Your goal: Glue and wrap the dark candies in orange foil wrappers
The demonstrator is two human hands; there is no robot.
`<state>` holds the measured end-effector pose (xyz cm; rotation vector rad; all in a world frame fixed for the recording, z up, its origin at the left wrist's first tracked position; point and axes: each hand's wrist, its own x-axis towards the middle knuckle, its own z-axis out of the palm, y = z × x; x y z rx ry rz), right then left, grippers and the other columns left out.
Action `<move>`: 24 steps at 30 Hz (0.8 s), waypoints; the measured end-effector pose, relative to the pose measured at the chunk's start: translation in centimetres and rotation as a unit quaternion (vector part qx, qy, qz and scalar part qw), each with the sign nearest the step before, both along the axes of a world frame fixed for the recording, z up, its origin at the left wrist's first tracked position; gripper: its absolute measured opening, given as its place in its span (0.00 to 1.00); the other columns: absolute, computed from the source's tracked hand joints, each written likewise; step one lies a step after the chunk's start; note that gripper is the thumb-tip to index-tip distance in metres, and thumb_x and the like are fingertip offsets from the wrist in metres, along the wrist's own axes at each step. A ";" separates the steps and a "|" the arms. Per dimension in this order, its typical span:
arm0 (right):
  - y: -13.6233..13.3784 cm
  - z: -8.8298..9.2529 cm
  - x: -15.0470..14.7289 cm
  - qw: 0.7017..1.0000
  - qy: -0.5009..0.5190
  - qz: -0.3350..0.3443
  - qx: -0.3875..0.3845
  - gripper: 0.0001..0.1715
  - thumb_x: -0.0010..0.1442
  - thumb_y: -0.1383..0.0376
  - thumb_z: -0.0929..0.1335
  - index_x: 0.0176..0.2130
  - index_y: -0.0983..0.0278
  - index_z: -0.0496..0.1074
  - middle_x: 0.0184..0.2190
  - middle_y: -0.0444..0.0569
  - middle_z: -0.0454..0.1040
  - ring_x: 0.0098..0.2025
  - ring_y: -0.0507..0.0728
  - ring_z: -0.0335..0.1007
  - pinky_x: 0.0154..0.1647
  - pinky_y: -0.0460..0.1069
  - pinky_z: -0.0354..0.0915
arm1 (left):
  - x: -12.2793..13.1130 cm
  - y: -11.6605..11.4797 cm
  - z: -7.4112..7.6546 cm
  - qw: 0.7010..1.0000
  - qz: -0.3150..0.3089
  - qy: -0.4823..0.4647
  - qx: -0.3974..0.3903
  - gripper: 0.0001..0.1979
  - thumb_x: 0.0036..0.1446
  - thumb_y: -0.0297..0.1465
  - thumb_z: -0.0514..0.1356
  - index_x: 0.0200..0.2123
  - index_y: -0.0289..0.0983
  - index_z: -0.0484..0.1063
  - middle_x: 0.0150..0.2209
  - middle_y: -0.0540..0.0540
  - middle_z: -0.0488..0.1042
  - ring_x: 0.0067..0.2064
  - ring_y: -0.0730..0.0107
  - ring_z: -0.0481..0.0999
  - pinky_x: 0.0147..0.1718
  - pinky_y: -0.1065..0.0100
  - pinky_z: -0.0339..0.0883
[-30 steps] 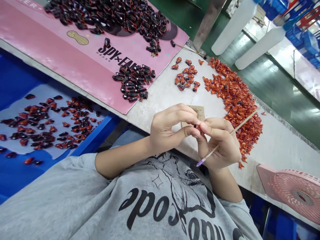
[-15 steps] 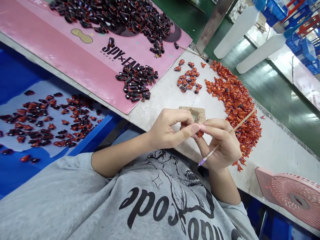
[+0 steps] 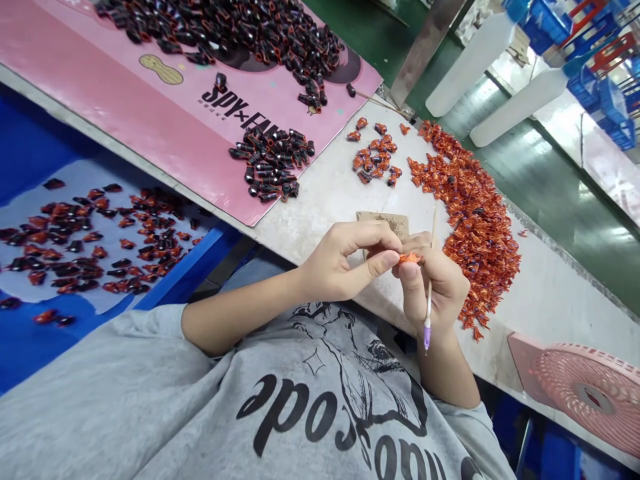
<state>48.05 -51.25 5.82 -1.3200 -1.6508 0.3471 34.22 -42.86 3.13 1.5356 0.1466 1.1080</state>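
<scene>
My left hand (image 3: 337, 260) and my right hand (image 3: 445, 283) meet above the near edge of the table, fingertips together. A small orange plastic piece (image 3: 410, 258) is pinched between my right thumb and fingers, and my left thumb and fingers close on its left end. Part of the piece is hidden by the fingertips. My right hand also keeps a thin wooden stick (image 3: 428, 320) with a purple lower end, standing nearly upright across the palm. Behind the fingers, a brownish square pad (image 3: 383, 221) lies on the white tabletop (image 3: 325, 200), partly covered.
A large heap of orange pieces (image 3: 480, 253) lies right, with a smaller cluster (image 3: 375, 157) nearby. Black pieces (image 3: 275, 163) sit on a pink printed mat (image 3: 165, 127). Mixed pieces (image 3: 75, 240) fill a blue tray (image 3: 175, 273) at left. A pink fan (image 3: 590, 393) stands right.
My right hand has turned, swinging the stick from a slant to nearly upright. The orange piece now shows more plainly between the fingertips. My left hand has barely moved.
</scene>
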 end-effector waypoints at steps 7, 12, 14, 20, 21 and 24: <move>0.1 0.2 -0.3 0.999 -0.022 -0.004 0.024 0.17 0.70 0.62 0.64 0.29 0.63 0.64 0.27 0.45 0.69 0.33 0.54 0.67 0.37 0.53 0.61 | 0.2 0.1 -0.1 1.000 0.013 0.000 0.023 0.10 0.63 0.35 0.61 0.32 0.36 0.73 0.28 0.48 0.73 0.30 0.73 0.71 0.31 0.69 0.67; 0.3 0.0 0.2 0.998 -0.044 0.000 0.055 0.24 0.68 0.48 0.67 0.29 0.62 0.65 0.25 0.43 0.69 0.33 0.54 0.68 0.39 0.53 0.61 | 0.3 0.0 0.2 0.979 -0.122 0.022 -0.163 0.19 0.64 0.45 0.59 0.30 0.36 0.71 0.25 0.50 0.70 0.24 0.77 0.65 0.24 0.72 0.62; 0.4 0.2 0.2 0.998 -0.033 0.011 0.047 0.27 0.65 0.44 0.68 0.28 0.62 0.65 0.24 0.42 0.70 0.33 0.54 0.68 0.40 0.53 0.61 | 0.4 0.0 0.1 0.961 -0.166 -0.006 -0.220 0.20 0.64 0.46 0.58 0.30 0.36 0.70 0.25 0.50 0.70 0.23 0.78 0.64 0.24 0.72 0.61; 0.3 0.6 0.1 0.998 -0.040 0.009 0.046 0.27 0.67 0.46 0.66 0.26 0.62 0.66 0.24 0.43 0.72 0.32 0.54 0.70 0.40 0.54 0.62 | 0.3 0.1 -0.1 0.947 -0.180 -0.007 -0.266 0.19 0.61 0.46 0.61 0.29 0.36 0.70 0.24 0.50 0.69 0.23 0.77 0.64 0.23 0.70 0.61; 0.3 0.6 0.1 0.998 -0.040 0.007 0.044 0.27 0.68 0.47 0.66 0.26 0.62 0.66 0.24 0.43 0.72 0.32 0.54 0.70 0.40 0.54 0.62 | 0.3 0.1 0.0 0.946 -0.179 -0.002 -0.269 0.19 0.61 0.47 0.62 0.29 0.37 0.69 0.24 0.50 0.68 0.23 0.77 0.64 0.23 0.70 0.61; 0.2 0.6 0.1 0.998 -0.036 0.011 0.043 0.26 0.68 0.48 0.66 0.26 0.63 0.66 0.24 0.43 0.73 0.32 0.54 0.71 0.40 0.54 0.62 | 0.3 0.0 0.1 0.945 -0.181 0.006 -0.271 0.20 0.61 0.47 0.62 0.28 0.37 0.68 0.25 0.50 0.68 0.23 0.76 0.64 0.23 0.69 0.61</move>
